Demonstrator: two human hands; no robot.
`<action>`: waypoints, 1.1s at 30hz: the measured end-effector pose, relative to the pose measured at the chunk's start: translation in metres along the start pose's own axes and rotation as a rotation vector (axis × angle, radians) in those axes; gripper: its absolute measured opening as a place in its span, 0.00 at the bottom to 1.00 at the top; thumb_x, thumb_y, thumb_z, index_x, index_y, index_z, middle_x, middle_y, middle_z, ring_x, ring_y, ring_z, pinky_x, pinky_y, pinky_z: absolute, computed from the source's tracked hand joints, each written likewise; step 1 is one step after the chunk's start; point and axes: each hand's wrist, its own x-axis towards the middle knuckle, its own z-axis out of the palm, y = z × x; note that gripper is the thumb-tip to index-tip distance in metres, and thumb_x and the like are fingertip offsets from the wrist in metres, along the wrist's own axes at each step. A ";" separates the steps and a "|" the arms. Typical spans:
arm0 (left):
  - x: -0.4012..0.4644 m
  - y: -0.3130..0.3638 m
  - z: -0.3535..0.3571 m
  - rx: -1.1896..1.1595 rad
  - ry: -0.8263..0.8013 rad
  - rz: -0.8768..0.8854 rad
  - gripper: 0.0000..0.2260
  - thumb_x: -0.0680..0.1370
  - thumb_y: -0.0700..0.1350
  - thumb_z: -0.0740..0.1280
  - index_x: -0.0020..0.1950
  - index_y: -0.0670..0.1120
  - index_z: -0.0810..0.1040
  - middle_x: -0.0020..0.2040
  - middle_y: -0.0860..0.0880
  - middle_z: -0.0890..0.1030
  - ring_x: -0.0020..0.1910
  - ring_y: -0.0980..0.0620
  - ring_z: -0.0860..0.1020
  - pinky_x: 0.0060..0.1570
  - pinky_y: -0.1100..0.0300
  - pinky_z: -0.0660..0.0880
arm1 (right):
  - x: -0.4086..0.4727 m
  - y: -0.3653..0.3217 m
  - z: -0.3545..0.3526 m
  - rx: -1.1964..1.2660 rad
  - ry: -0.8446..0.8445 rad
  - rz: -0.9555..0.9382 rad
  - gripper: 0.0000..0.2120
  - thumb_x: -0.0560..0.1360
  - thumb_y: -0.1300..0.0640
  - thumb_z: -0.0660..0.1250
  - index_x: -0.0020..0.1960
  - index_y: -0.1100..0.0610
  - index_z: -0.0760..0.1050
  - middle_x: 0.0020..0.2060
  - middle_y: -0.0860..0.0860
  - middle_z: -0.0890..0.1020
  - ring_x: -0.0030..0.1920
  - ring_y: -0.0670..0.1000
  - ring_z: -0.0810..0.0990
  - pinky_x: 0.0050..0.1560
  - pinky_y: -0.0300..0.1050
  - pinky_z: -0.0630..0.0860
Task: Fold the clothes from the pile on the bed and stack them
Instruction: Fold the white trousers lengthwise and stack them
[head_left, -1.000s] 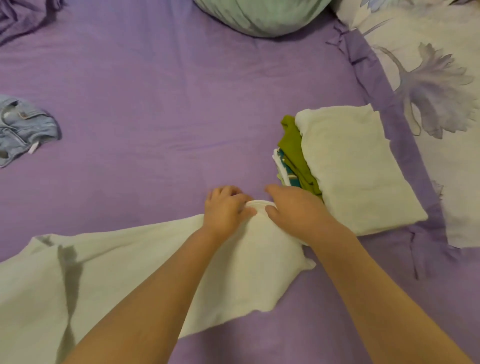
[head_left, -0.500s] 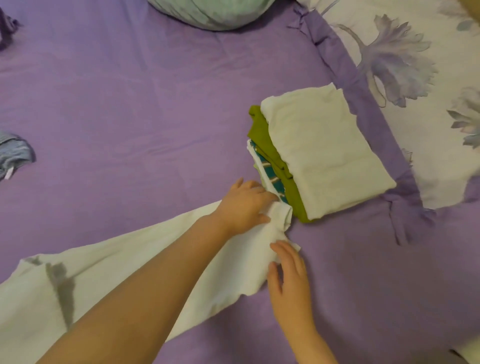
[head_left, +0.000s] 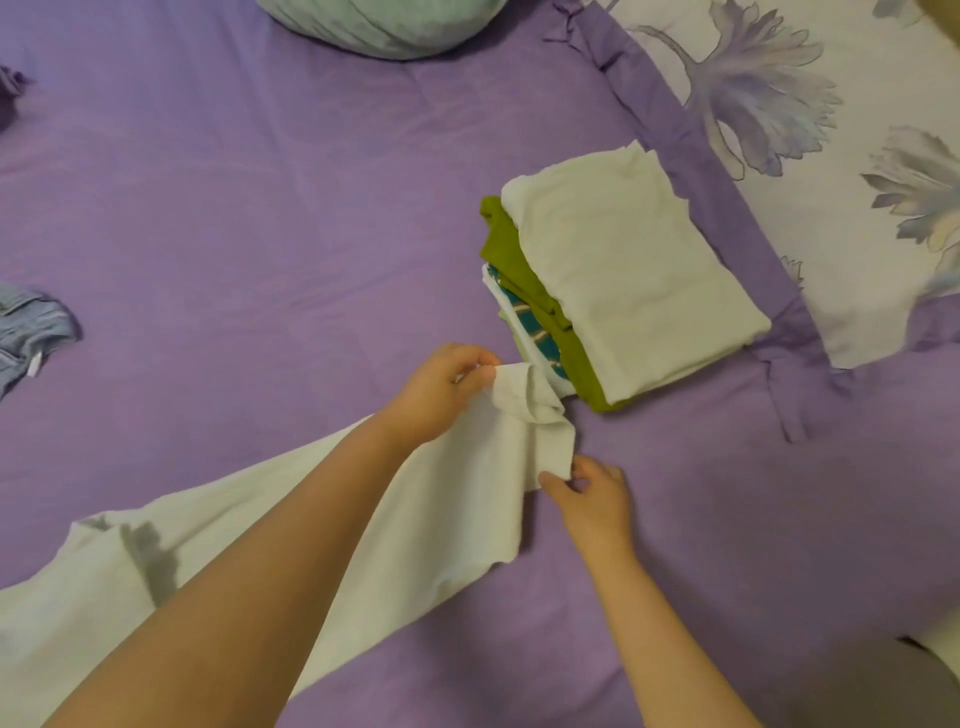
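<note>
A long white garment (head_left: 436, 525) lies stretched across the purple bed sheet (head_left: 260, 208) from the lower left toward the centre. My left hand (head_left: 441, 389) pinches its far upper corner. Just below, my right hand (head_left: 592, 493) pinches the near corner of the same end. Right beside that end stands a stack of folded clothes (head_left: 618, 270): a white piece on top, a green one under it, a teal striped one lower down.
A blue denim garment (head_left: 28, 332) lies at the left edge. A pale green pillow (head_left: 384, 21) sits at the top. A floral bedcover (head_left: 831, 156) with a purple border fills the upper right.
My right hand left the top of the garment's end, slid down toward me and took its near corner. My left hand lifted the far corner slightly.
</note>
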 end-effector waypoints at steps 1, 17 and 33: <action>-0.004 0.000 -0.001 -0.083 -0.009 -0.045 0.08 0.82 0.44 0.59 0.49 0.51 0.77 0.49 0.54 0.75 0.50 0.56 0.75 0.50 0.60 0.76 | -0.003 0.000 -0.001 0.062 -0.003 -0.013 0.08 0.71 0.58 0.73 0.49 0.55 0.78 0.49 0.55 0.74 0.51 0.55 0.76 0.50 0.45 0.73; -0.043 -0.015 0.058 0.346 0.161 -0.141 0.20 0.82 0.40 0.56 0.74 0.48 0.64 0.74 0.45 0.64 0.72 0.46 0.62 0.71 0.57 0.57 | -0.028 -0.009 -0.044 -0.169 0.495 -0.351 0.20 0.69 0.68 0.70 0.60 0.61 0.74 0.57 0.57 0.77 0.58 0.59 0.74 0.57 0.54 0.70; -0.168 -0.132 0.042 0.704 0.331 -0.747 0.34 0.79 0.65 0.45 0.78 0.51 0.37 0.78 0.43 0.37 0.76 0.39 0.38 0.71 0.35 0.45 | -0.021 -0.028 0.053 -1.207 -0.288 -0.687 0.31 0.80 0.43 0.51 0.77 0.45 0.40 0.77 0.54 0.40 0.75 0.60 0.36 0.72 0.64 0.45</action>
